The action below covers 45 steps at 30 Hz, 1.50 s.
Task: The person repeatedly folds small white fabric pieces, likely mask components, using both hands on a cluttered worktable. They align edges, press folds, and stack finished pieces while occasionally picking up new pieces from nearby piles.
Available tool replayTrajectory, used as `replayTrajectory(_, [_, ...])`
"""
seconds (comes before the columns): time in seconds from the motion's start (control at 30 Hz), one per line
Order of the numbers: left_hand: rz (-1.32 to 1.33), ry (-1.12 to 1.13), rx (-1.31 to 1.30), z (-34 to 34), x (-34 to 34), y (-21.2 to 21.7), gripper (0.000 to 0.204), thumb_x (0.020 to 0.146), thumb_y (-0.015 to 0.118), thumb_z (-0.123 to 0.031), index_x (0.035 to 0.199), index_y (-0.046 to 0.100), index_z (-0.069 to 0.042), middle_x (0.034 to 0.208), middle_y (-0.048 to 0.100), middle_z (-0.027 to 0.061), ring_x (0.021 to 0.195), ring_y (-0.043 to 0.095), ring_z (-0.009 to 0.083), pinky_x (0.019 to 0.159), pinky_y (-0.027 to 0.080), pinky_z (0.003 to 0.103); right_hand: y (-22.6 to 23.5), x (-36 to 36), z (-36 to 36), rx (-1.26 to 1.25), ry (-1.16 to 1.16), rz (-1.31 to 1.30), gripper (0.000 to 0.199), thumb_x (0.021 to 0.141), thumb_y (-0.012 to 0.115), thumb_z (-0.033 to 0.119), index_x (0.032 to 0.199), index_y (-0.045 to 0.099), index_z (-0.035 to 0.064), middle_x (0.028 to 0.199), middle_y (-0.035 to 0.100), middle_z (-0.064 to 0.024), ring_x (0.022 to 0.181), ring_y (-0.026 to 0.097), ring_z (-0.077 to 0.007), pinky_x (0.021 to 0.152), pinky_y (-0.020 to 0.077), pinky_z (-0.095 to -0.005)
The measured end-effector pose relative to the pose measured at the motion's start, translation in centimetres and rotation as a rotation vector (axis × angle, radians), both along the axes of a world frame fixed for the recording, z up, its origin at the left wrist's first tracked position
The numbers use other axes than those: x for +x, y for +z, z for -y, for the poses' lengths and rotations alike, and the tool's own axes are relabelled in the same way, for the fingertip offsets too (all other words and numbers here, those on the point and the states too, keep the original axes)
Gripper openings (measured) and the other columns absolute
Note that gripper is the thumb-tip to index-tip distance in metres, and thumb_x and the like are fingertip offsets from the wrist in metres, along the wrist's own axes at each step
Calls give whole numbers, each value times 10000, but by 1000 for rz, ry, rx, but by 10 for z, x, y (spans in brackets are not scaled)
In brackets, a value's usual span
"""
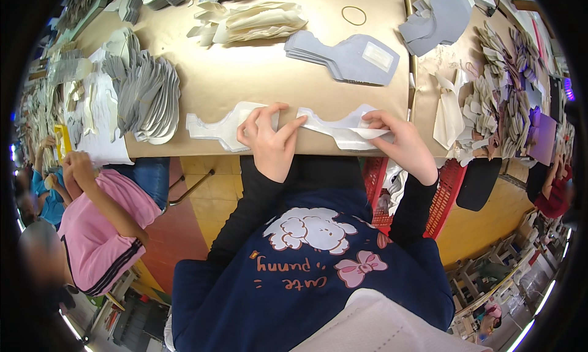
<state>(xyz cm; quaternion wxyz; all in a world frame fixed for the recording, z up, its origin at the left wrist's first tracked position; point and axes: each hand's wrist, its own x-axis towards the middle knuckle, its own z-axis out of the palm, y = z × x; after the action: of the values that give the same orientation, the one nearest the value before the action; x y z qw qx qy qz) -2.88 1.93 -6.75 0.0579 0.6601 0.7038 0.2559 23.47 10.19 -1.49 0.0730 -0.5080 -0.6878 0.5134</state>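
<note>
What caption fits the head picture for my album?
Left hand touching one white shape, right hand pinching another white shape, at a brown table.

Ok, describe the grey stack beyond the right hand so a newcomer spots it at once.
On the brown table, look just beyond the right hand. There lies a grey stack of flat cut pieces, narrow at its left end and broad at its right. A pale rectangle on its broad end sets it apart from the plain grey pile farther right.
</note>
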Motion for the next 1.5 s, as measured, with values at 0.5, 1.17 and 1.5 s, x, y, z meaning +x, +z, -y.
replayTrajectory(0.5, [183,-374,112,-4,3,-15,376,702,654,60,1025,764,-96,1023,671,35,996,637,254,820,500,384,-14,-1,0,70,-207,-79,298,842,627,17,1135,682,0,984,718,-129,942,698,-236,875,524,-334])
replayTrajectory(1.17, [266,-409,-76,-14,48,-6,354,811,709,-26,1148,733,-133,1059,617,39,971,569,260,892,435,395,-20,3,12,156,-217,-96,435,798,741,4,1227,680,29,919,675,-94,878,652,-197,847,523,-311])
replayTrajectory(1.5, [299,-412,-167,-17,48,0,371,802,806,-167,1166,736,-154,1110,586,48,1004,521,268,912,413,396,-17,24,36,213,-342,-74,627,742,775,-56,1337,624,74,1096,576,-49,887,556,-159,798,470,-273])
